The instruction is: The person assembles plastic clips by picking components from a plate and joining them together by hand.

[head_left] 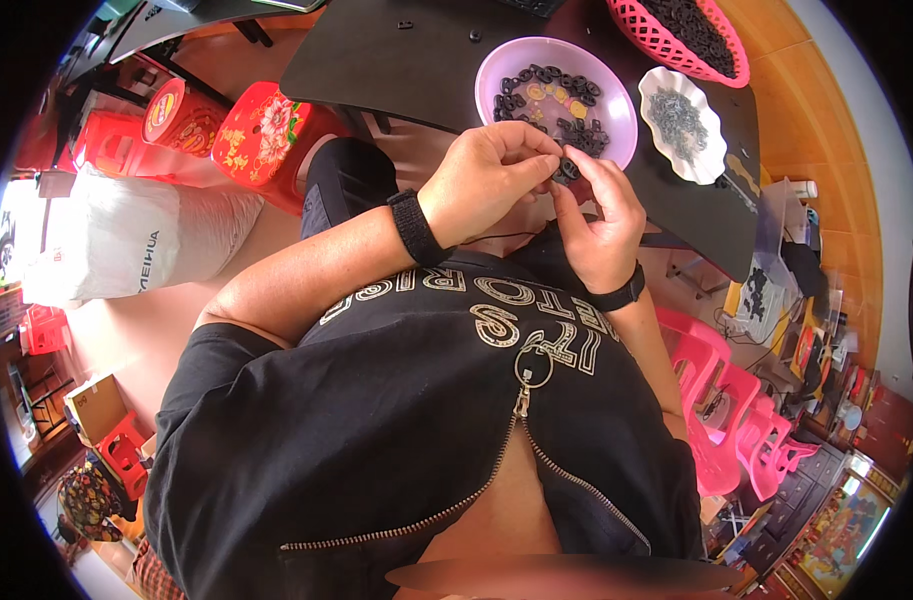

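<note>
In front of my chest, both hands meet at a small black part (567, 171), which looks ring-shaped or rounded. My left hand (481, 183) pinches at its left side with thumb and forefinger. On the other side, the thumb and fingers of my right hand (604, 220) grip the same part. Fingertips cover much of it, so its details are hidden. Just beyond my hands stands a pale purple bowl (621, 95), with many similar black parts (581, 133) and several yellowish round pieces (577, 107) inside.
A white scalloped dish (712, 160) of small shiny pieces (676, 122) lies right of the bowl. Behind it is a pink basket (738, 70) full of black parts. These stand on a dark table (396, 75). Red stools (266, 130) and a white sack (126, 240) are at left, pink chairs (711, 400) at right.
</note>
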